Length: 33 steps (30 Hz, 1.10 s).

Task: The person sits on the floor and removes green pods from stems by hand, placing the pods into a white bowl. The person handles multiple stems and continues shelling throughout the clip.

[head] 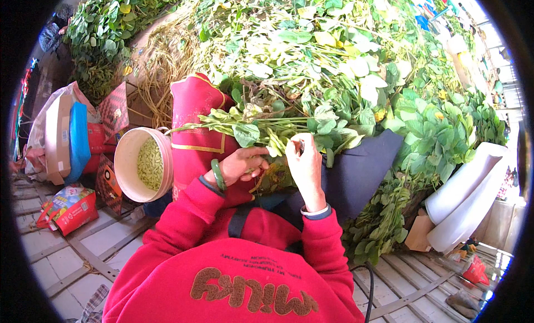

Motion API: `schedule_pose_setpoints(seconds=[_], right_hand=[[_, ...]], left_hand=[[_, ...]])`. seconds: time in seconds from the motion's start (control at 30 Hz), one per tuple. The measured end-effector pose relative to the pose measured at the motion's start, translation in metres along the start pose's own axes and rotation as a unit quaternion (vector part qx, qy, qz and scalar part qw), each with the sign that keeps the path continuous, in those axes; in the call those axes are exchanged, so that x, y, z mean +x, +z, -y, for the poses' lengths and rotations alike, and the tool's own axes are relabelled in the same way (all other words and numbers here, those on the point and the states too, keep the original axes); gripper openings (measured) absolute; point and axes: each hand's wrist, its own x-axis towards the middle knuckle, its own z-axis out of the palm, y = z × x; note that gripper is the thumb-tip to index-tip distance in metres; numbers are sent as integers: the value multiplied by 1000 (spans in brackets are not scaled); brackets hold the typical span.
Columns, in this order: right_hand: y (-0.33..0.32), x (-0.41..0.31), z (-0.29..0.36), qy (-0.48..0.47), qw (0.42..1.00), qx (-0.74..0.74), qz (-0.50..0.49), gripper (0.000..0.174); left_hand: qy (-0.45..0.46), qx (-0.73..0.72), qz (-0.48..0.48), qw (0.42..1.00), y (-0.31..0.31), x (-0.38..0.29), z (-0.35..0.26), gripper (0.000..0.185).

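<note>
A leafy bunch of soybean stalks (pixel 246 125) with green pods (pixel 276 143) lies across my lap. My left hand (pixel 244 164), below a green bangle (pixel 217 175), has curled fingers with small pale-green bits, seemingly beans, showing between them. Its index finger reaches to the hanging pods. On the other side of those pods, my right hand (pixel 305 160) pinches a small dark, shiny object (pixel 301 146), too little of which shows to name. A pale bucket (pixel 169 173) holding shelled green beans (pixel 150 164) stands tilted-looking at my left.
Heaped soybean plants (pixel 292 35) fill the space ahead, with bare stalks (pixel 167 52) left of them. A red printed bag (pixel 69 210), a blue box (pixel 78 141) and a cardboard box (pixel 58 139) sit left. White rolls (pixel 463 193) lie right; a black cable (pixel 370 285) runs along the tiled floor.
</note>
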Motion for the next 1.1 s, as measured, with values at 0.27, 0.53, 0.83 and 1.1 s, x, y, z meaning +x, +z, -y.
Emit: schedule_pose_setpoints(seconds=[0.27, 0.53, 0.83, 1.1], right_hand=[[4, -15, -15, 7, 999, 32, 21, 18], [9, -34, -17, -31, 999, -1, 6, 20], [16, -46, 2, -22, 1000, -19, 8, 18], [-4, -48, 3, 149, 961, 111, 203, 17]], left_hand=[[29, -111, 221, 968, 33, -19, -19, 28], [112, 23, -103, 988, 42, 21, 15, 21], [9, -215, -41, 976, 35, 16, 15, 26], [76, -133, -81, 985, 32, 29, 39, 19]])
